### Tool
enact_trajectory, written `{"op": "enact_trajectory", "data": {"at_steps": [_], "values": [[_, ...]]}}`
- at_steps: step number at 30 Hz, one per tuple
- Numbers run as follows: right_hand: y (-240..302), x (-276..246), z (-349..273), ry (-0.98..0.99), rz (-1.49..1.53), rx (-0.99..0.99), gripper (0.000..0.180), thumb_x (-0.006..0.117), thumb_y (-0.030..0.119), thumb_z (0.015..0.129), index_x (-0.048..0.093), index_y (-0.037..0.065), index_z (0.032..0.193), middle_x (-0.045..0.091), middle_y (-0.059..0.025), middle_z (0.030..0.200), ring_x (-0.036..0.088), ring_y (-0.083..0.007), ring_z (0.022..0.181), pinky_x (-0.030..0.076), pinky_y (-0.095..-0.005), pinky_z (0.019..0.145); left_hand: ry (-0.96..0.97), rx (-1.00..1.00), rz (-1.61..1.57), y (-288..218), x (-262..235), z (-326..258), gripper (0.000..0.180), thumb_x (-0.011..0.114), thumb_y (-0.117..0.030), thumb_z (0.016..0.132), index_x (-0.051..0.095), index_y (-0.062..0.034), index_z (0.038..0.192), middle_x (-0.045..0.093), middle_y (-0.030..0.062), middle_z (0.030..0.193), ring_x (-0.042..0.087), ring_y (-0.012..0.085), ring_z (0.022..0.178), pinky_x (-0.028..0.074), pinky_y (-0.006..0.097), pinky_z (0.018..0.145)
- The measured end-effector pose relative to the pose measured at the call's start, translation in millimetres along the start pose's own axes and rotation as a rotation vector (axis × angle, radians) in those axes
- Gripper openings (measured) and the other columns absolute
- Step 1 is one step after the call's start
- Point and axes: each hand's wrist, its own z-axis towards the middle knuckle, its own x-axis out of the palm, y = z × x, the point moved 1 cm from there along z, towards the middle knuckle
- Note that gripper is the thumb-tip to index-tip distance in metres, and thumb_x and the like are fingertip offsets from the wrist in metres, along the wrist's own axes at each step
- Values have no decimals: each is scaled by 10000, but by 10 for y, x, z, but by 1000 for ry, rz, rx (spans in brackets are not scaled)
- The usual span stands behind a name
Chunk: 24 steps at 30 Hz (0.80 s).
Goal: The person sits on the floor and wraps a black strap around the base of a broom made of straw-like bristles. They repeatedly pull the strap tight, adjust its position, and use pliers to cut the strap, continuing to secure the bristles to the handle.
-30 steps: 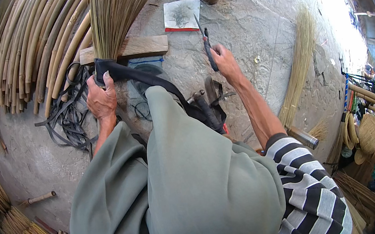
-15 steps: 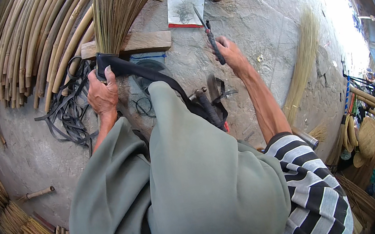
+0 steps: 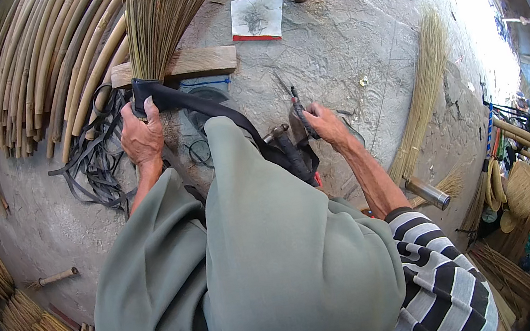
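Head view: the left hand [image 3: 142, 136] is closed around a black strap [image 3: 203, 105] where it wraps the neck of a stiff, straw-coloured broom bundle [image 3: 160, 18] resting over a wooden block [image 3: 188, 62]. The binding looks begun, not finished: the strap runs loose back toward the person's lap. The right hand [image 3: 327, 125] is closed on a dark, slim metal tool [image 3: 299, 111], away from the bundle. Loose black strips [image 3: 95, 171] tangle on the rough concrete floor [image 3: 355, 40] beside smooth bamboo canes [image 3: 31, 69].
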Motion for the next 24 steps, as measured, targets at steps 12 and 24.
{"op": "enact_trajectory", "data": {"at_steps": [12, 24], "values": [[62, 30, 19, 19, 146, 78, 545, 655, 527, 1086, 707, -11, 1157, 625, -56, 937, 546, -157, 866, 448, -370, 750, 6, 3, -1, 12, 1, -3, 697, 565, -690, 1081, 640, -94, 1435, 776, 303, 1104, 728, 535, 1060, 549, 610, 903], [45, -64, 90, 18, 326, 35, 471, 658, 510, 1107, 670, 46, 1190, 620, -1, 913, 568, -90, 776, 474, -283, 696, -10, 7, -11, 45, 34, 10, 694, 573, -705, 1070, 647, -113, 1425, 780, 295, 1113, 730, 532, 1064, 549, 610, 902]]}}
